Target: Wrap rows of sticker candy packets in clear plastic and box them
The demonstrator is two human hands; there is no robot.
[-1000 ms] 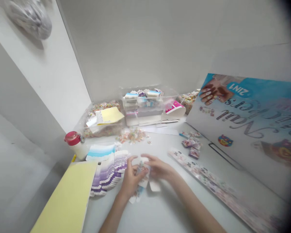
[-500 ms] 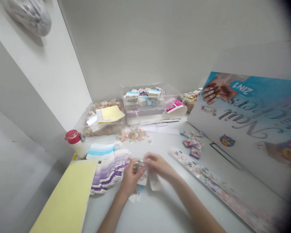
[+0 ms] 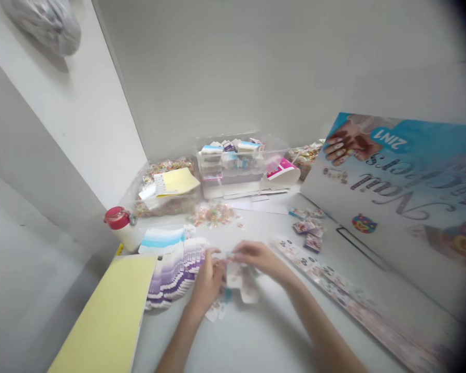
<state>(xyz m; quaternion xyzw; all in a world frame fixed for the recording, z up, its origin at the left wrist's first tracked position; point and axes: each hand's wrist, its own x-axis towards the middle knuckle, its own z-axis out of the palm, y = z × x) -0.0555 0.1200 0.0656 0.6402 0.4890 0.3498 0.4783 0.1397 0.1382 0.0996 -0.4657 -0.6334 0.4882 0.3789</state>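
My left hand (image 3: 207,285) and right hand (image 3: 259,258) pinched a small printed card (image 3: 234,275) between them, just beside the fanned purple-and-white cards (image 3: 171,274); it looked light and flimsy, best held by its edges.

We see a small white printed card (image 3: 234,274) held flat above the tabletop, with the left hand (image 3: 206,284) at its 9 o'clock and the right hand (image 3: 258,258) at its 1 o'clock. A second pale card (image 3: 249,292) sits at 4 o'clock, a blue-printed paper piece (image 3: 226,296) at 7 o'clock. We cannot read either print.
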